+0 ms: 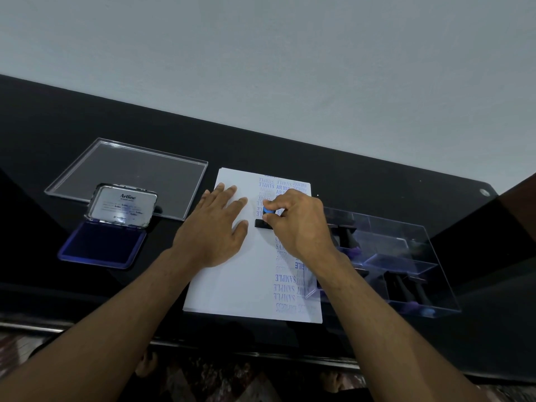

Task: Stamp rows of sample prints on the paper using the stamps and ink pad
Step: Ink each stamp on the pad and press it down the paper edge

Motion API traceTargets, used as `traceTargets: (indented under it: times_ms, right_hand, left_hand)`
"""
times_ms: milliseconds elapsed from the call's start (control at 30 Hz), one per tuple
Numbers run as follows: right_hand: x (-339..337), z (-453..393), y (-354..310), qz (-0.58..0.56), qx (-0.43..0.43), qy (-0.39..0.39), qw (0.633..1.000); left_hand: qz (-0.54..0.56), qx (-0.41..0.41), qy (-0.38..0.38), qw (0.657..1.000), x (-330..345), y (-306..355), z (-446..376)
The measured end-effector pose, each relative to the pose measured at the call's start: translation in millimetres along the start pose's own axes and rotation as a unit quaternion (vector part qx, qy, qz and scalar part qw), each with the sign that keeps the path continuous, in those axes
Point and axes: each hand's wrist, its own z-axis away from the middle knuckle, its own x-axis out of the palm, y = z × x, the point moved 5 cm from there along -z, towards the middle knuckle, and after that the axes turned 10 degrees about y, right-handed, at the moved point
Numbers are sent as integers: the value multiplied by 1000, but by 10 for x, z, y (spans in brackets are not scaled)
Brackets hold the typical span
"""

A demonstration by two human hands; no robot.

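Right hand (298, 224) pinches the stamp (264, 219), base down on the paper (232, 285). Left hand (213, 227) flat, fingers spread, holding the sheet just beside it.

A single wide-angle view comes from the person's head, looking forward and steeply down over both forearms onto the glossy black tabletop (377, 181). It sits close above the white printed sheet of paper (232, 285), which fills the centre. The plain grey wall (290, 53) takes the upper half, and the tabletop's near edge runs along the bottom, tilted by the lens.
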Motion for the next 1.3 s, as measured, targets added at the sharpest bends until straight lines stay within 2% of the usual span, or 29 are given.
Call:
traceTargets:
  times_ms: [633, 733, 867, 1000, 1100, 1300]
  right_hand:
    - [18, 8, 17, -20, -4, 13, 1000]
    - [-79, 18, 36, -67, 18, 54, 996]
    - [-327, 20, 207, -200, 130, 148, 960]
    - [-403, 65, 355, -329, 250, 186, 892]
    - [-387, 97, 403, -375, 303, 196, 854]
    - [-386, 92, 416, -380, 314, 185, 850]
  left_hand:
    - [-3, -4, -2, 1000, -6, 3, -9]
    - [1, -5, -8, 1000, -17, 9, -9]
    - [2, -3, -12, 1000, -18, 7, -6]
    - [3, -4, -7, 1000, -21, 2, -3]
    - [5, -2, -3, 1000, -23, 0, -1]
    - [1, -6, -4, 1000, -21, 4, -6]
